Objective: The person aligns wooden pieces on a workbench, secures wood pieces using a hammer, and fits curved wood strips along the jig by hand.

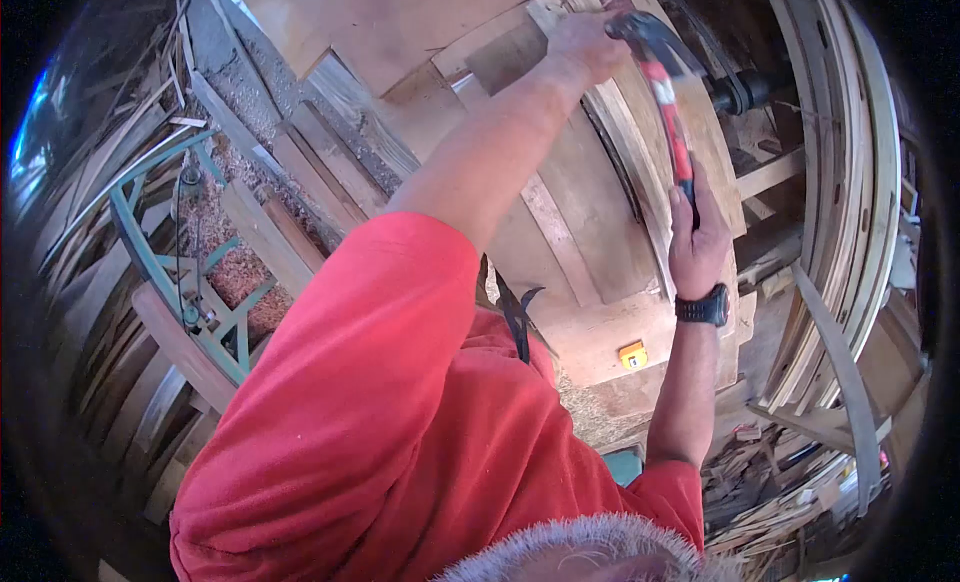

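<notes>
My right hand (pixel 697 237), with a dark watch on its wrist, grips a claw hammer (pixel 668 107) by its red and black handle. The dark hammer head is slightly smeared by motion and hangs close to the fingers of my left hand (pixel 588 48). Those fingers are curled down at the top end of a long wooden strip (pixel 628 147); whatever they pinch is hidden. Under both arms lies a wooden panel (pixel 585 217) with a narrow batten (pixel 558 237) across it. A yellow tape measure (pixel 632 356) rests near the worktop's lower edge.
Long boards (pixel 850 182) stand along the right side. A green metal frame (pixel 150 252) is at the left, beside loose planks (pixel 270 237) and wood shavings (pixel 222 217). Scrap wood (pixel 775 482) is heaped at the lower right. A dark clamp-like part (pixel 742 92) sits beyond the worktop edge.
</notes>
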The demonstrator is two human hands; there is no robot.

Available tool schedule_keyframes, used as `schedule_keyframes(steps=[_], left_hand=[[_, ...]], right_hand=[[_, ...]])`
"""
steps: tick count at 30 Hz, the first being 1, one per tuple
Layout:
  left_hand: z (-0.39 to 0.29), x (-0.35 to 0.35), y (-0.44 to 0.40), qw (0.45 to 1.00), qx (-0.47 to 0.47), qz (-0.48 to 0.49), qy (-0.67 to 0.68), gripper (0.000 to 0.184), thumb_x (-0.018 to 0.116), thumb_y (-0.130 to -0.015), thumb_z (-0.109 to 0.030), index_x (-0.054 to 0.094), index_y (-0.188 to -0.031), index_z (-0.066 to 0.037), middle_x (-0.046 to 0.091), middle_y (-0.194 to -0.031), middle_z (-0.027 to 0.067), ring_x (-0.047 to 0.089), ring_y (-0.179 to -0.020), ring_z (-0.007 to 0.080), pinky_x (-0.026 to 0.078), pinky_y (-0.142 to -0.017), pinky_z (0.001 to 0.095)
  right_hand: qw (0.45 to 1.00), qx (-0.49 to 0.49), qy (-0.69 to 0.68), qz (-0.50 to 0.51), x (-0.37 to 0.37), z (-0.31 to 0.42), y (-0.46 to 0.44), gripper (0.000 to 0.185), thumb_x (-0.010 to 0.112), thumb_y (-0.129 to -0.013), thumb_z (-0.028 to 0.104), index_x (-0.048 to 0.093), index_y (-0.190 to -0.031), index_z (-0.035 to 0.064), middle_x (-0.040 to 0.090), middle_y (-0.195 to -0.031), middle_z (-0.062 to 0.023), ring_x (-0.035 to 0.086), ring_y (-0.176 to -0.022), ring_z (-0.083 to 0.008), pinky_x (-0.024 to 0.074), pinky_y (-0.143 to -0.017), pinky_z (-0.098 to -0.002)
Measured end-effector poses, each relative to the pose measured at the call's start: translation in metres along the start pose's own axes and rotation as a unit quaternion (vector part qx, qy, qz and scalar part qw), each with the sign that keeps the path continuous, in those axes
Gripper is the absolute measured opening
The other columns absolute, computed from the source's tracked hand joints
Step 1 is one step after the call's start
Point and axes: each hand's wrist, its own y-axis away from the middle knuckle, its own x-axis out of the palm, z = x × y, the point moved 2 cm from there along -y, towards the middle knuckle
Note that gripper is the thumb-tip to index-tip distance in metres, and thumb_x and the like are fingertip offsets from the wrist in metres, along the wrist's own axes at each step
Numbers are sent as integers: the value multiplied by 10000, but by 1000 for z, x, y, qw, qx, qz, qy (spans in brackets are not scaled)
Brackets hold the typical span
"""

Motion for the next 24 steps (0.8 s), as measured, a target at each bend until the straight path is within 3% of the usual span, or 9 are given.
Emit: schedule_keyframes(steps=[3, 4, 5, 6, 11, 24], left_hand=[[7, 11, 0, 985, 144, -80, -45, 239, 504, -983, -223, 643, -1165, -154, 749, -944, 170, 743, -898, 380, 587, -766, 526], [1, 9, -5, 990, 128, -50, -43, 201, 502, -978, -213, 620, -1110, -117, 743, -899, 170, 744, -848, 386, 586, -710, 532], [-4, 6, -7, 993, 111, -21, -40, 176, 500, -974, -203, 597, -1056, -80, 737, -854, 169, 746, -798, 392, 585, -653, 539], [-5, 5, -6, 985, 151, -63, -57, 158, 505, -968, -194, 568, -998, -51, 720, -798, 179, 745, -757, 393, 586, -608, 527], [-8, 9, -5, 986, 136, -89, -42, 166, 529, -958, -203, 569, -1025, -57, 719, -789, 176, 745, -728, 394, 586, -594, 526], [-7, 8, -8, 989, 124, -72, -21, 191, 524, -959, -208, 571, -999, -27, 721, -760, 195, 741, -708, 409, 580, -575, 538]], right_hand=[[993, -56, 84, 66, 2, 12, -35, 452, 629, -1022, 182, 585, -1471, 145, 699, -968, -188, 694, -827, -349, 546, -713, -408], [992, -81, 78, 62, 5, 18, -44, 456, 644, -1014, 208, 589, -1467, 219, 646, -873, -156, 650, -739, -368, 518, -643, -460], [991, -84, 81, 63, 7, 23, -53, 456, 644, -1014, 208, 589, -1467, 219, 646, -873, -156, 650, -739, -368, 518, -643, -460], [982, -106, 129, 90, 8, 28, -61, 453, 651, -1010, 228, 595, -1459, 237, 640, -864, -140, 653, -732, -364, 517, -631, -465], [939, -149, 271, 151, 13, 42, -90, 419, 648, -1001, 331, 620, -1419, 299, 610, -854, -93, 667, -728, -340, 546, -609, -470], [931, -147, 293, 161, 11, 38, -95, 425, 653, -994, 365, 613, -1414, 312, 602, -846, -87, 668, -723, -351, 552, -604, -485]])
